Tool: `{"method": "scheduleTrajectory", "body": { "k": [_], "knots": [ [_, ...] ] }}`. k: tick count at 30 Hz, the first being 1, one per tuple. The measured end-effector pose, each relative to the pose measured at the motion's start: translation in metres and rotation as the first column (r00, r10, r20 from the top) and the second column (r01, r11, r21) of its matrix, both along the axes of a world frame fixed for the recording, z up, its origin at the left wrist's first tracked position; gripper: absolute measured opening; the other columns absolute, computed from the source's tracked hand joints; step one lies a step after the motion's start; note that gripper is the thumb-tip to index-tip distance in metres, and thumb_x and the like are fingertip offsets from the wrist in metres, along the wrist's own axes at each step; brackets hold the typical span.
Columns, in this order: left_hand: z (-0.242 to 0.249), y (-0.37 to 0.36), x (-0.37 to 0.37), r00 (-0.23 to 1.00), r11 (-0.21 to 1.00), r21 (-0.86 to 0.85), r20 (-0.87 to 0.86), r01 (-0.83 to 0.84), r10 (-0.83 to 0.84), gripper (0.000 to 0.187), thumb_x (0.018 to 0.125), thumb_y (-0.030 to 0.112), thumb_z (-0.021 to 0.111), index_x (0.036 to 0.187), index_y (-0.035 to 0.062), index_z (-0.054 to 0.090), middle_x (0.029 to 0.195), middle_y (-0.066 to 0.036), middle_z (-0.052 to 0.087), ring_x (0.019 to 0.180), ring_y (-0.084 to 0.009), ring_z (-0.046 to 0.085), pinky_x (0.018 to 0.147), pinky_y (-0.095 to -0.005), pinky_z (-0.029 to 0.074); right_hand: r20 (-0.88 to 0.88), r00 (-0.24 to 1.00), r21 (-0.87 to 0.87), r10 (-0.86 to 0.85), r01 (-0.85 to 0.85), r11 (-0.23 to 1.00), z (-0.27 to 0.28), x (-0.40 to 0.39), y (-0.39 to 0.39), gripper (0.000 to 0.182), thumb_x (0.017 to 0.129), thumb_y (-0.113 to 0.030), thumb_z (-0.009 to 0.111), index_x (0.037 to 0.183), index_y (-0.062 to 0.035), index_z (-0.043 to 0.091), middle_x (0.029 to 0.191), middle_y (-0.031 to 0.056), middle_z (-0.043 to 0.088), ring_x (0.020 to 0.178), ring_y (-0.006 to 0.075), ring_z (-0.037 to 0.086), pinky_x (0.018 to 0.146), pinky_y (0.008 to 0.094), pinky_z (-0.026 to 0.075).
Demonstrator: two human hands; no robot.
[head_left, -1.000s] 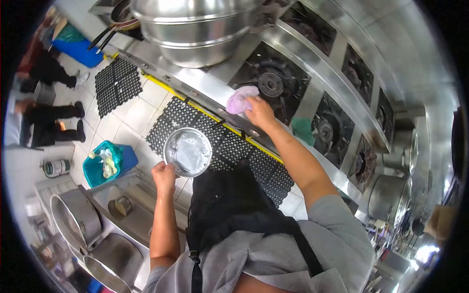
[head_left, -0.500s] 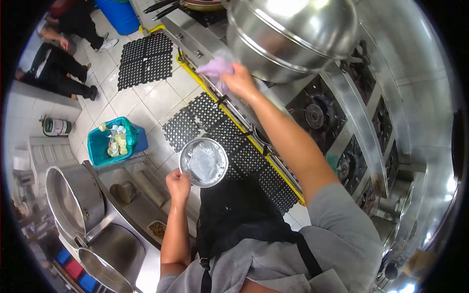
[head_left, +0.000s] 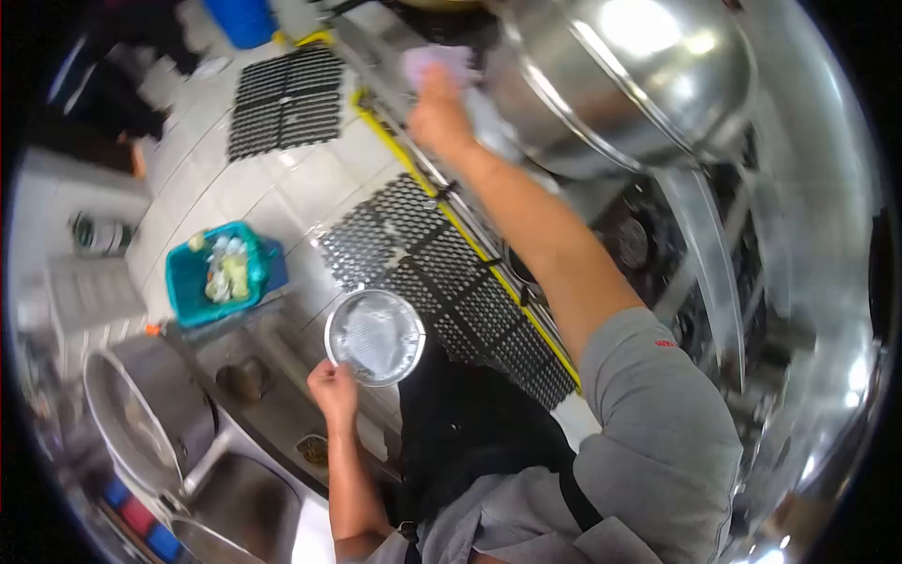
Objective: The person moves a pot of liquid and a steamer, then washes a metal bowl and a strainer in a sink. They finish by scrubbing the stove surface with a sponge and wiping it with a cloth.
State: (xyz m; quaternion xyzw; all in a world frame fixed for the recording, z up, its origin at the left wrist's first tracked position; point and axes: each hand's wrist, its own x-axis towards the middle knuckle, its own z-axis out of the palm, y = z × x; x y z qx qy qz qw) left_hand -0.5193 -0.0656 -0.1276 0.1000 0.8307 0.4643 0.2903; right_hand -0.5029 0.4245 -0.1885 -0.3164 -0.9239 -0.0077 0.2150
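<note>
My left hand (head_left: 334, 393) is closed on the rim of a round metal bowl (head_left: 374, 336), which holds soapy-looking water with white bubbles at its side. The bowl is held out in front of my apron, over the floor mat. Stretched far forward, my right hand (head_left: 440, 115) is closed on a lilac cloth (head_left: 442, 64). The cloth lies spread against the steel front ledge (head_left: 376, 52) of the stove, beside a large domed steel pot (head_left: 620, 85). Motion smears the fingers of this hand a little.
Gas burners (head_left: 634, 240) sit right of my right arm. A yellow pipe (head_left: 399, 141) runs along the stove's front, above black rubber mats (head_left: 395, 235). A teal-lined bin (head_left: 188, 287) stands on the floor at left. Big steel pots (head_left: 178, 395) stand lower left. People (head_left: 103, 94) are at upper left.
My right hand has pushed the cloth farther forward along the ledge, and the cloth now looks flatter. The bowl has shifted slightly left and down in view as the head turned.
</note>
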Motion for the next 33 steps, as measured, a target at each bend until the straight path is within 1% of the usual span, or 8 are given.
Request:
{"method": "scheduleTrajectory", "body": {
  "k": [2,3,5,8,12,15,20,33],
  "knots": [
    [0.004,0.008,-0.001,0.995,0.999,0.042,0.093,0.014,-0.017,0.015,0.079,0.002,0.055,0.066,-0.0031,0.058,0.058,0.005,0.048,0.053,-0.0041,0.039,0.047,-0.0247,0.029,-0.356,0.932,-0.554,0.076,-0.276,0.785,0.044,0.042,-0.081,0.062,0.081,-0.015,0.064,0.137,0.003,0.044,0.149,0.0293,0.032,0.138,0.0426,0.032,0.113,0.0463,0.03],
    [0.004,0.01,-0.002,0.989,0.999,0.05,0.142,0.021,-0.028,0.015,0.079,0.001,0.056,0.065,-0.0023,0.058,0.058,0.005,0.048,0.053,-0.0038,0.039,0.047,-0.0242,0.028,-0.235,0.931,-0.377,0.28,-0.353,0.857,0.063,0.086,-0.125,0.054,0.082,-0.016,0.064,0.132,-0.002,0.051,0.148,0.0274,0.035,0.133,0.0421,0.041,0.109,0.0462,0.036],
    [0.002,0.016,-0.004,0.99,0.994,0.058,0.096,0.098,-0.103,0.014,0.079,0.0,0.056,0.065,-0.0008,0.057,0.058,0.005,0.048,0.051,-0.0041,0.038,0.046,-0.024,0.027,-0.212,0.936,-0.564,0.28,-0.351,0.748,0.084,0.183,-0.191,0.05,0.08,-0.012,0.068,0.128,-0.0043,0.056,0.148,0.0214,0.038,0.127,0.0375,0.048,0.106,0.0431,0.04],
    [0.021,0.037,0.0,0.974,0.982,0.04,0.123,0.186,-0.189,0.016,0.079,-0.001,0.056,0.063,0.0009,0.054,0.056,0.003,0.047,0.047,-0.0049,0.038,0.043,-0.0246,0.026,-0.166,0.969,-0.503,-0.181,0.075,0.861,0.07,0.34,-0.24,0.041,0.082,-0.008,0.063,0.122,-0.0039,0.059,0.14,0.0204,0.047,0.128,0.0379,0.047,0.107,0.0448,0.04],
    [0.046,0.073,0.02,0.952,0.963,0.038,0.148,0.266,-0.268,0.016,0.079,-0.001,0.055,0.063,0.0019,0.053,0.056,0.003,0.046,0.047,-0.0047,0.039,0.043,-0.0244,0.026,0.03,0.66,-0.175,-0.751,0.743,0.646,0.088,0.543,-0.289,0.047,0.081,-0.004,0.059,0.127,-0.0001,0.054,0.139,0.026,0.045,0.13,0.0433,0.043,0.109,0.0484,0.035],
    [0.055,0.101,0.043,0.895,0.899,0.091,0.096,0.428,-0.436,0.016,0.079,-0.001,0.055,0.063,0.0023,0.053,0.056,0.003,0.047,0.048,-0.0051,0.04,0.043,-0.0244,0.027,0.114,0.561,-0.264,-0.82,0.813,0.519,0.095,0.616,-0.305,0.05,0.084,-0.009,0.059,0.133,-0.0001,0.05,0.144,0.0264,0.04,0.132,0.0439,0.041,0.11,0.0499,0.034],
    [0.071,0.152,0.111,0.867,0.871,0.035,0.093,0.489,-0.49,0.014,0.08,0.0,0.055,0.066,0.0001,0.056,0.059,0.002,0.05,0.051,-0.0067,0.044,0.044,-0.0248,0.034,0.296,0.617,-0.207,-0.729,0.786,0.582,0.066,0.627,-0.282,0.065,0.091,-0.026,0.058,0.144,0.0016,0.035,0.153,0.0206,0.031,0.136,0.0442,0.034,0.111,0.0544,0.029],
    [0.055,0.228,0.241,0.79,0.811,0.109,0.181,0.575,-0.585,0.009,0.08,0.0,0.055,0.072,-0.0019,0.058,0.066,-0.004,0.057,0.053,-0.0112,0.051,0.048,-0.0248,0.042,0.134,0.833,-0.326,-0.537,0.549,0.77,0.06,0.543,-0.217,0.063,0.095,-0.033,0.052,0.141,0.0089,0.037,0.151,0.0231,0.034,0.143,0.0375,0.027,0.118,0.0467,0.018]
  ]
}}
